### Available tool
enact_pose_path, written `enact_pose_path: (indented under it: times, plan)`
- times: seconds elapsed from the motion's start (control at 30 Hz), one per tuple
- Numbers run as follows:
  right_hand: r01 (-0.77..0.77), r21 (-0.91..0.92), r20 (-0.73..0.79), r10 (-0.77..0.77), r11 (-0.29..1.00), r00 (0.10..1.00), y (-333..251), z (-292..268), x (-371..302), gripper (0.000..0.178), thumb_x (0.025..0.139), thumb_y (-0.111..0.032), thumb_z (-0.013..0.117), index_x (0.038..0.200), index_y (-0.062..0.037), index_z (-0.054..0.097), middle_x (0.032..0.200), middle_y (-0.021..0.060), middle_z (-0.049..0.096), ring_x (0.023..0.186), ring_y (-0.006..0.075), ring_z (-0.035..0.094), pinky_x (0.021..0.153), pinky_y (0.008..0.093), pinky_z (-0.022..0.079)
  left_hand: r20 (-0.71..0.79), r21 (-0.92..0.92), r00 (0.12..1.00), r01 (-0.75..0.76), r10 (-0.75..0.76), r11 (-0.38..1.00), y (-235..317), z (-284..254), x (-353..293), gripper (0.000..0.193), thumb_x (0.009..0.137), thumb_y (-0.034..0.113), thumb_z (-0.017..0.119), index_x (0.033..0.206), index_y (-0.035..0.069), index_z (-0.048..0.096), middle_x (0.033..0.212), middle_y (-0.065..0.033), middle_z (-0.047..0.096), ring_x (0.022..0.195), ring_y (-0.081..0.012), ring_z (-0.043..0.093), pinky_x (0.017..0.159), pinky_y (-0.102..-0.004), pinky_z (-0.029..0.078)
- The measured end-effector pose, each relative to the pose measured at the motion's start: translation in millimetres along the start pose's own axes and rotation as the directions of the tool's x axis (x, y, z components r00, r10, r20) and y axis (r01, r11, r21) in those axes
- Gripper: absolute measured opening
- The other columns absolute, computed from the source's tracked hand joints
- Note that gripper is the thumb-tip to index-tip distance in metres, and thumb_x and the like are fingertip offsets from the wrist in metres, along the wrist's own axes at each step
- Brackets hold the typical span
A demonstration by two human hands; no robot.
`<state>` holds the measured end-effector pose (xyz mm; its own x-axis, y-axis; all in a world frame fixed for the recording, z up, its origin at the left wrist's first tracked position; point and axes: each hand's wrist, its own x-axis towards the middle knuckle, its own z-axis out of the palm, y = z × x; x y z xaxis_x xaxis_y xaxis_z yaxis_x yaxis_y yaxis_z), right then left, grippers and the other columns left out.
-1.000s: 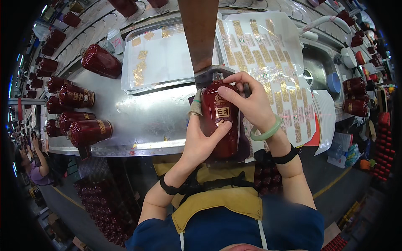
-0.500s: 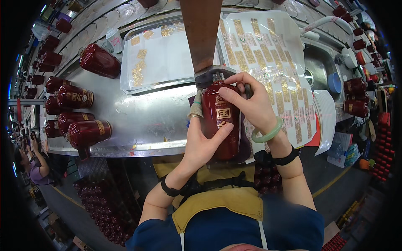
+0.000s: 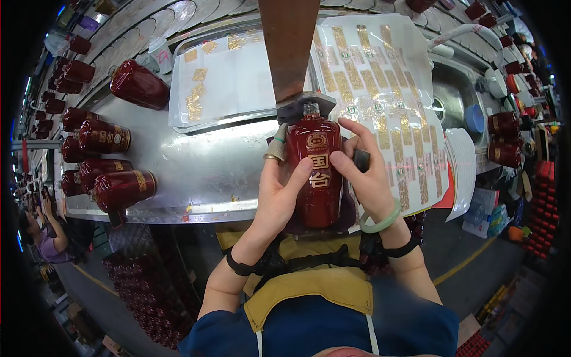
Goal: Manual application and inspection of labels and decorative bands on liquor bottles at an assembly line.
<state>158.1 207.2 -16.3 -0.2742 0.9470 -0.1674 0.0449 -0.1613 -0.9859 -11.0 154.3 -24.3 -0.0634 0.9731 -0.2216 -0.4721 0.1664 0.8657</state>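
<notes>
A dark red glass bottle [image 3: 322, 205] with gold characters lies on its back in front of me, its clear threaded neck toward a dark metal stop. My left hand [image 3: 281, 190] grips its left side, thumb on the gold label and fingers down the flank. Cloth finger covers [image 3: 275, 147] sit on that hand's fingers. My right hand [image 3: 370, 178] is at the bottle's right side, its thumb pressing beside the upper gold character. A small dark block [image 3: 361, 159] is tucked in its curled fingers, and its index finger extends toward the bottle's shoulder.
A brown post [image 3: 288, 47] rises just beyond the bottle. Left of it is a tray [image 3: 238, 89] with gold label pieces; right, label sheets [image 3: 380, 89] and a sink [image 3: 455, 89]. More red bottles [image 3: 125, 190] lie on the steel table's left. A conveyor runs behind.
My right hand has drawn back from the bottle's neck and down its right side, uncovering the upper emblem. My left thumb has shifted up and left on the label.
</notes>
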Motion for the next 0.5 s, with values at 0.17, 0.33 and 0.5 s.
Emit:
enact_pose_path:
  times: [0.17,0.33,0.5]
  plan:
    - [0.001,0.010,-0.005,-0.001,1.000,1.000,2.8,4.3,-4.1,0.064,0.090,-0.018,0.081,0.145,-0.0060,0.050,0.088,-0.0061,0.043,0.076,0.0032,0.040,0.068,0.0183,0.035,-0.005,-0.028,1.000,-0.005,0.005,1.000,-1.1,-0.1,0.6,0.067,0.104,0.010,0.060,0.158,-0.004,0.023,0.152,-0.0159,0.044,0.138,-0.0209,0.047,0.115,-0.0370,0.039]
    - [-0.014,-0.017,-0.007,0.014,1.000,1.000,3.2,2.8,-4.1,0.064,0.090,-0.018,0.081,0.145,-0.0066,0.050,0.087,-0.0064,0.044,0.076,0.0032,0.041,0.070,0.0183,0.036,-0.016,-0.024,1.000,-0.012,0.012,1.000,-4.0,-0.2,0.6,0.067,0.104,0.009,0.060,0.158,-0.005,0.023,0.151,-0.0160,0.045,0.137,-0.0211,0.048,0.115,-0.0373,0.039]
    - [-0.015,-0.005,0.001,0.015,1.000,1.000,1.3,3.6,-4.2,0.064,0.089,-0.018,0.082,0.145,-0.0067,0.051,0.087,-0.0065,0.043,0.076,0.0035,0.040,0.070,0.0188,0.037,-0.011,-0.035,1.000,-0.010,0.009,0.999,-0.7,1.1,-0.2,0.067,0.104,0.009,0.060,0.158,-0.005,0.023,0.151,-0.0163,0.046,0.137,-0.0212,0.048,0.115,-0.0375,0.039]
